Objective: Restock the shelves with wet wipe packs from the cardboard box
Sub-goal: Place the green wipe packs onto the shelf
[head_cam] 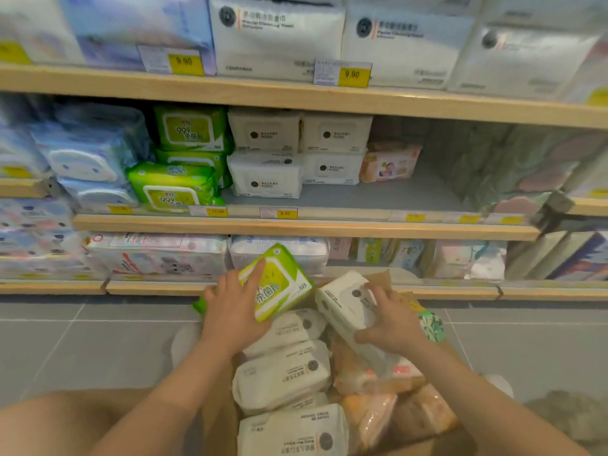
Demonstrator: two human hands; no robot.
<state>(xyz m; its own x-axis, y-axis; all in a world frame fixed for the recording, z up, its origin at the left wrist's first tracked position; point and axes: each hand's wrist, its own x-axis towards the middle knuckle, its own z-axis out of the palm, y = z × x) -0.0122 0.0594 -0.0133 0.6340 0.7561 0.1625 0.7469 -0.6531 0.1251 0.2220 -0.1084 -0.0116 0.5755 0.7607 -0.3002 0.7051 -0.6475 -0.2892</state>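
While both arms reached forward over the cardboard box (388, 449), the scene stood thus:
Left hand (230, 311): gripped the green pack (279, 284), fingers spread over its top face, forefinger stretched toward its far corner; the pack tilted above the box's far left corner.
Box contents: white packs (283, 376) stacked centre, orange packs (378, 413) to their right.
Right hand (391, 320): held a white pack (345, 304), fingers on its upper right edge, thumb curled round its near side.
Shelves (296, 225): green and white packs on the middle tier.
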